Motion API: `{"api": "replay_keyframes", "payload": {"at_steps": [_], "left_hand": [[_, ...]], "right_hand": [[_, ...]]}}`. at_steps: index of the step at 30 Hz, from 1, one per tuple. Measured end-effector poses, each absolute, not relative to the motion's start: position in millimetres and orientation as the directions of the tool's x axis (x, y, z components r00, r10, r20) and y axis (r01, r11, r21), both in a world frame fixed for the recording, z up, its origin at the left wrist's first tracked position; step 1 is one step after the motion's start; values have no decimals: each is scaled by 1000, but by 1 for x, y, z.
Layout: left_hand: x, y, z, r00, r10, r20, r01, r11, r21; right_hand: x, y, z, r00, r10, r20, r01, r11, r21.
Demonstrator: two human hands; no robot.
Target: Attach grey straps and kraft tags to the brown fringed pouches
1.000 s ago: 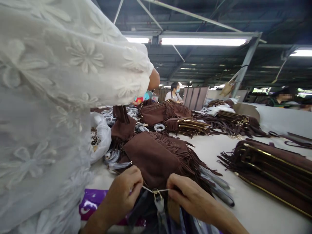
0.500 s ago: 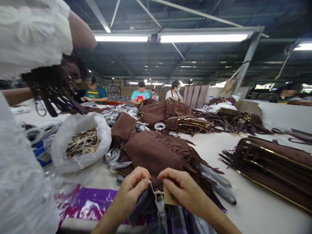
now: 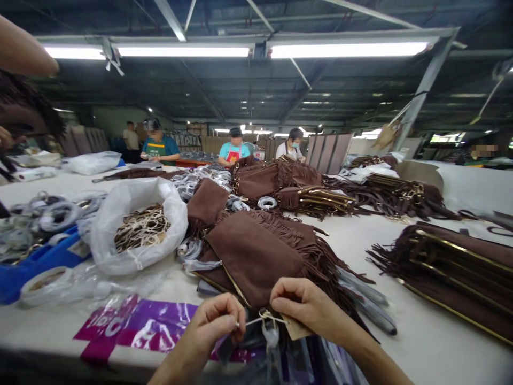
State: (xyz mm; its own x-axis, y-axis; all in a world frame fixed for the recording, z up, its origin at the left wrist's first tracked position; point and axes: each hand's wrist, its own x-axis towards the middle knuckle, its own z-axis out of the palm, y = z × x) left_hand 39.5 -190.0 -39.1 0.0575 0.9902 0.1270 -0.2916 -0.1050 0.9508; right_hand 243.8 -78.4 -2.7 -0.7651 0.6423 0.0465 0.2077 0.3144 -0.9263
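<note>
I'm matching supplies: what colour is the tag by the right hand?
Tan, clearest in the head view.

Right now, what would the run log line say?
left hand: pinching cord | right hand: at tag | cord: through gold ring | brown fringed bag: beyond hands
</note>
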Motion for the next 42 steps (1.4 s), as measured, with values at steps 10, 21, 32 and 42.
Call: {"api": "replay_keyframes", "payload": {"at_steps": [10,21,32,42], "left_hand": [[47,-187,-27,-12,972,234,-168,-233,958],[63,-178,-52,-166,978,125,-239,-163,957],[69,-181,-53,-270,950,156,-104,-190,976],[63,-181,-55,-203,936,287,185,-251,950]], "right_hand": [[220,-99,5,-839,482,252,155,656,-739],[217,-97,1,-806,536,252,207,653,-728],[219,-98,-4,-817,532,224,214,641,-737],[219,-93,-6,-768,595,235,258,624,-738]]}}
